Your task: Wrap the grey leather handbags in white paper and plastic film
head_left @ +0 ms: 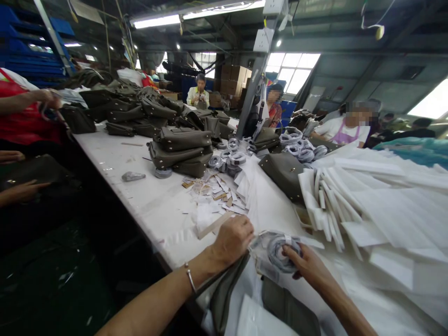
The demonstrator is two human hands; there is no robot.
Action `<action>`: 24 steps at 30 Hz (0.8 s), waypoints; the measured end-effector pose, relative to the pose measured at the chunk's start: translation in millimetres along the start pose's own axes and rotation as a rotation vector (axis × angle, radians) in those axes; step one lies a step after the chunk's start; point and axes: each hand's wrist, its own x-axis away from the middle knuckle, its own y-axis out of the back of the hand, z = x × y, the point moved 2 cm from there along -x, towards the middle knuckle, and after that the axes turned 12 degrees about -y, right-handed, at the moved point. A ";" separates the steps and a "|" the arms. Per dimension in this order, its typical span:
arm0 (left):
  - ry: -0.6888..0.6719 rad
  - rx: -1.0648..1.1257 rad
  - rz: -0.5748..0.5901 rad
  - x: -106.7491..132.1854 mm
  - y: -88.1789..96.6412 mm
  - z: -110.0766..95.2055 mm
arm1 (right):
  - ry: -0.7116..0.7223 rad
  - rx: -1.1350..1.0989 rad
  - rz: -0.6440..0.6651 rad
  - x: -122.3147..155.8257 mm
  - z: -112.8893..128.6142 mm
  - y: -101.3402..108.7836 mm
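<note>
My right hand (pixel 308 263) grips a coiled grey strap (pixel 276 252) wrapped in clear plastic, with the thumb pressed on the coil. To its left, my left hand (pixel 234 240) is closed, its fingertips at the edge of that plastic; what lies between them is hidden. Below both hands is a dark olive handbag (pixel 289 303), partly covered by a white sheet (pixel 262 319). More olive material (pixel 227 291) shows under my left wrist, which wears a metal bracelet (pixel 190 277).
Stacked olive bags (pixel 182 149) and more wrapped coils (pixel 233 158) lie farther along the white table (pixel 126 191). Loose tags (pixel 224 191) are scattered ahead. White foam sheets (pixel 381 200) pile up at right. A slanted post (pixel 250 98) rises mid-table. Co-workers stand left and beyond.
</note>
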 end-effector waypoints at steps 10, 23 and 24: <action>0.322 -0.088 0.306 23.5 -13.5 76.3 | 0.324 0.727 -0.440 17.2 15.2 3.3; 0.549 0.193 -0.146 25.6 35.3 79.7 | 0.444 -0.043 -0.228 28.7 42.0 7.3; 0.541 0.237 -0.174 24.7 37.3 74.3 | 0.422 -0.123 -0.173 33.2 50.2 4.2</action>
